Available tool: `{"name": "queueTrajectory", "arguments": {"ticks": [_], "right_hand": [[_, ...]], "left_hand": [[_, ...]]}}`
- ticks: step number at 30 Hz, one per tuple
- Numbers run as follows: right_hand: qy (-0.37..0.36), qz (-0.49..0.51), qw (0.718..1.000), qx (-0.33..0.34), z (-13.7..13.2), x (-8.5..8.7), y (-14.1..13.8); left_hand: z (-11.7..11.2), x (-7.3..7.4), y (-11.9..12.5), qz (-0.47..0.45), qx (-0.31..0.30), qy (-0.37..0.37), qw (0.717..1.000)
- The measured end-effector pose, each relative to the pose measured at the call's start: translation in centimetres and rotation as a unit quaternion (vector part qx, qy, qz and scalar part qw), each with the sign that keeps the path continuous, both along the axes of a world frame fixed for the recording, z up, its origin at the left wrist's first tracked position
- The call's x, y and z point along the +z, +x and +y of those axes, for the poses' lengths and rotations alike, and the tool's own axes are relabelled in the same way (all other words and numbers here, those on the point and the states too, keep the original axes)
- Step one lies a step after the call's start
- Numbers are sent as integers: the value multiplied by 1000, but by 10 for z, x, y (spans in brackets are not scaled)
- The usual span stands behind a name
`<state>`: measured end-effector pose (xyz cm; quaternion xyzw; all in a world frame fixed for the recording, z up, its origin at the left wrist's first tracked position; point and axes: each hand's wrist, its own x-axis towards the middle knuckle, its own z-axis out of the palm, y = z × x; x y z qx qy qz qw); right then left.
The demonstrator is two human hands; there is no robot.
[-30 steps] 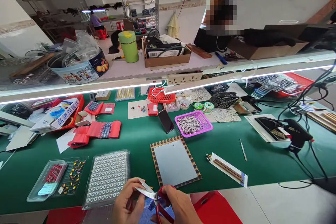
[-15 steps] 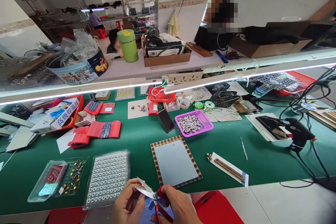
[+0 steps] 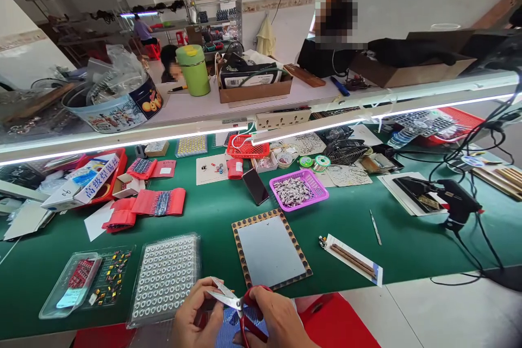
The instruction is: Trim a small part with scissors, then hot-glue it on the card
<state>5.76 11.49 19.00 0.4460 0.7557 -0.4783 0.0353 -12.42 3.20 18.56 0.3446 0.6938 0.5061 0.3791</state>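
Observation:
My right hand [image 3: 277, 321] grips red-handled scissors [image 3: 238, 307] at the bottom edge, with the blades parted and pointing left. My left hand [image 3: 196, 318] is closed in a pinch beside the blade tips, holding a small part with tiny orange bits that I cannot make out. Both hands hover over the near edge of the green table [image 3: 212, 217]. Just ahead of them lie a clear tray of small round parts [image 3: 165, 277] and a grey board with a dotted frame [image 3: 269, 250].
A clear tray of small components [image 3: 87, 283] lies at the left, with red component strips [image 3: 157, 202], a purple basket [image 3: 298, 190], a phone [image 3: 255, 186] and a soldering tool with cables [image 3: 457, 204] on the mat. A person sits behind the shelf [image 3: 204, 109].
The view has shifted slightly left and down. My hands keep the same hold on the scissors and the small part, with hardly any motion.

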Motion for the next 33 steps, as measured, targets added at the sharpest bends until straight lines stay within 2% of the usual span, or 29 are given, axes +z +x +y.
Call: {"name": "queueTrajectory", "arguments": {"ticks": [6, 11, 13, 20, 24, 28, 30, 33], "right_hand": [[-6, 6, 1000, -2, -4, -7, 0], [-24, 52, 998, -38, -5, -17, -2], [-52, 96, 992, -58, -4, -14, -2], [-168, 222, 951, -138, 5, 18, 11], [-227, 293, 910, -187, 6, 7, 12], [-306, 374, 840, -249, 3, -13, -3], [-330, 395, 810, -282, 2, -18, -14], [-351, 419, 780, -306, 1, -17, -28]], "left_hand": [[0, 4, -1, 8, 5, -11, 1000], [2, 6, -2, 5, 6, -18, 1000], [3, 9, -1, -17, 9, -21, 1000], [9, 19, 3, -61, 38, -13, 997], [8, 14, -2, -44, 20, -19, 999], [4, 5, -1, -38, 18, 5, 999], [2, 3, 1, 6, 10, 39, 999], [1, 2, 5, 124, -15, 102, 987]]}}
